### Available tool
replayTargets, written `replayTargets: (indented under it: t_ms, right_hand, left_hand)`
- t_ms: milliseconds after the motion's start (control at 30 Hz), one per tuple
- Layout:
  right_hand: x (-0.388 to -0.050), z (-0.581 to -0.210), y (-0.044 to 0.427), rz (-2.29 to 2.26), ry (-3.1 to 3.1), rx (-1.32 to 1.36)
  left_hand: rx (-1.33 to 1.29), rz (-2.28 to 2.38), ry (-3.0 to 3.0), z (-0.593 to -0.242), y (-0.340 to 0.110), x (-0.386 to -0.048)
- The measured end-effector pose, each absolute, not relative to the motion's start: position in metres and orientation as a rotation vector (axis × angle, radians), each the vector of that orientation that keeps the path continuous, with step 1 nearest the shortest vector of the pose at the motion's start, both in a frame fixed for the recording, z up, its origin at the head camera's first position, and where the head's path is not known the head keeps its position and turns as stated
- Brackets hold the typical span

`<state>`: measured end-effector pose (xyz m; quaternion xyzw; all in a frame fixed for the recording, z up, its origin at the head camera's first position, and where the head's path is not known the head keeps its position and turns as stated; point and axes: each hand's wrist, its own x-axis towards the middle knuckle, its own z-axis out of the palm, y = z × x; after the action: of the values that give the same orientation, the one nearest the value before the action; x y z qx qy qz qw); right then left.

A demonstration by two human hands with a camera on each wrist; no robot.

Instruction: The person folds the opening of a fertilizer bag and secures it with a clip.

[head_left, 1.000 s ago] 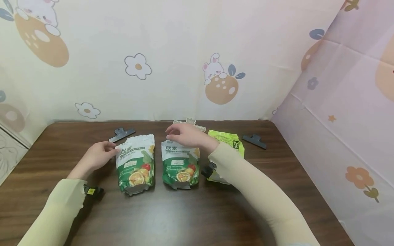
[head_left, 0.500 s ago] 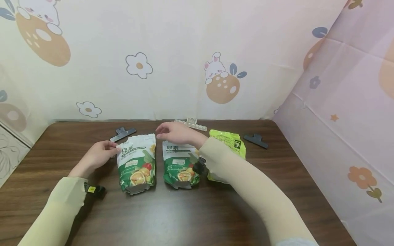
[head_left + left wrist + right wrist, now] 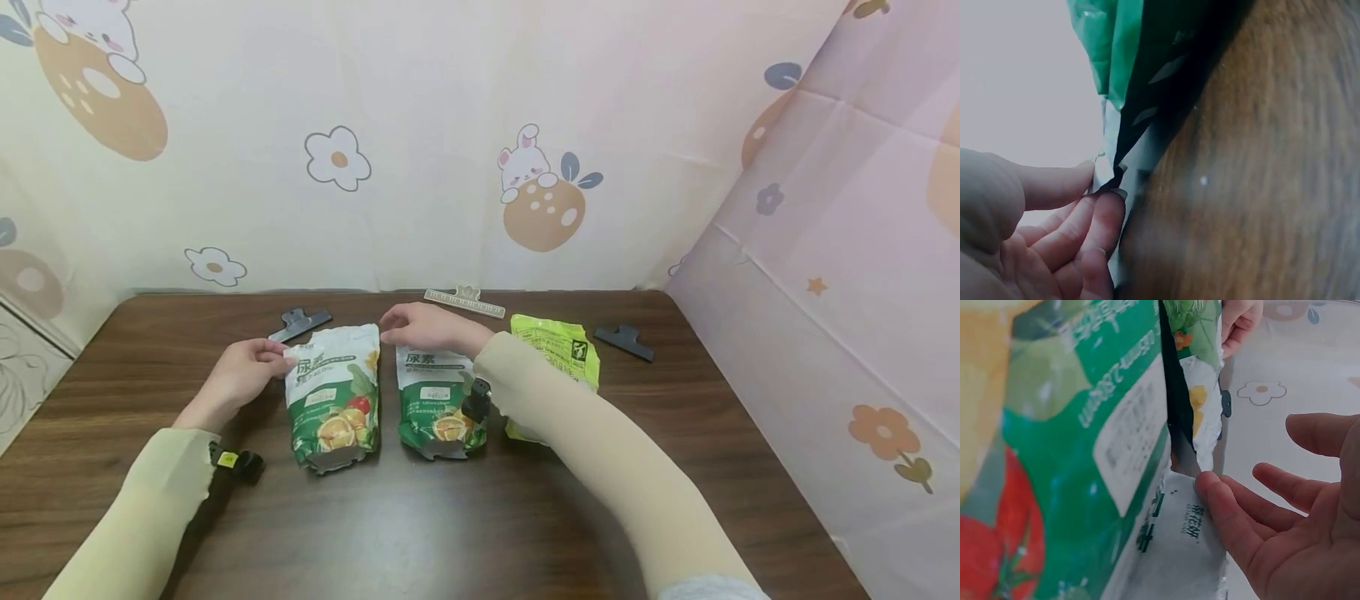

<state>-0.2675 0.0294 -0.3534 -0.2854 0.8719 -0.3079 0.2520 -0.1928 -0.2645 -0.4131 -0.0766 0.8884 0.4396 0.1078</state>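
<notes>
My left hand pinches the upper left edge of the left green-and-white printed bag between thumb and fingers, plainest in the left wrist view. The bag lies on the table, printed side up. Over the top of a matching middle bag reaches my right hand, fingertips close to the left bag's upper right corner. In the right wrist view, the right hand has its thumb spread from the fingers, and one fingertip is at the middle bag's white top edge; contact cannot be told.
A yellow-green bag lies to the right, partly behind my right sleeve. Along the back of the dark wood table are a dark clip, a pale long clip and another dark clip. A patterned cloth hangs behind.
My right hand has moved left across the middle bag's top toward the left bag's corner, then dipped slightly. The left hand stays at the left bag's edge.
</notes>
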Motion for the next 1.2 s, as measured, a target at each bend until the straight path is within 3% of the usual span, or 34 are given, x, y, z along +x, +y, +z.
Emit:
replayTargets:
  t_ms: [833,1200]
  right_hand:
    - [-0.274,-0.372,0.028,-1.055,2.209,-0.595]
    - [-0.279,-0.363,0.029,-1.251,2.043,-0.481]
  left_hand:
    - [-0.165,1.683,2.632,-0.404,-0.261,-0.19]
    - [-0.112,1.72,2.638,-0.389,-0.258,-0.183]
